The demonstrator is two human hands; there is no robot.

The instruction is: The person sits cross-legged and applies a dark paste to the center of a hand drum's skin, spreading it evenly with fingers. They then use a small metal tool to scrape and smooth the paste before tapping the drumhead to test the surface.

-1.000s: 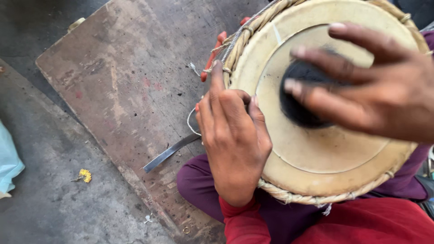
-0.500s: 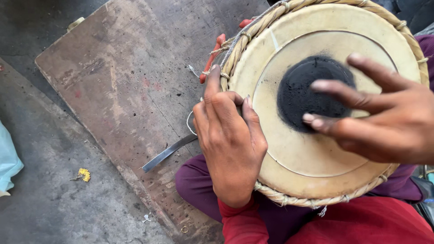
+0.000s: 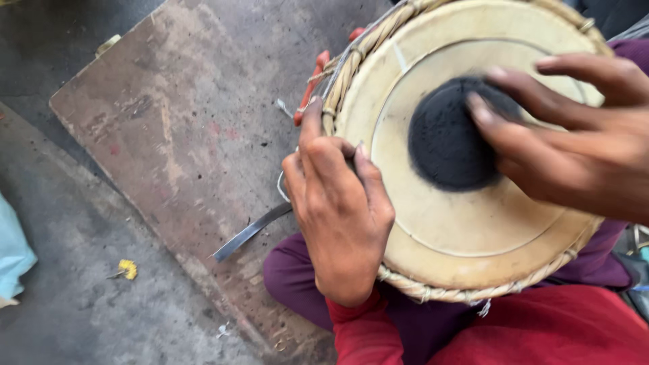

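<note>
Right hand [image 3: 581,142] shifted onto drum [image 3: 466,230] black patch [image 3: 446,135].

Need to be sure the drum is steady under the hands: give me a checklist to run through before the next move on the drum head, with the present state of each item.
1. Left hand grips the drum at its braided rim: ok.
2. Right hand fingertips rest on the black patch: ok.
3. Drum sits on the lap, head facing up: ok.
4. Head skin free of tears: cannot tell, partly hidden by the right hand.
5. Metal strip lies on the board, its end under the left hand: ok.
</note>
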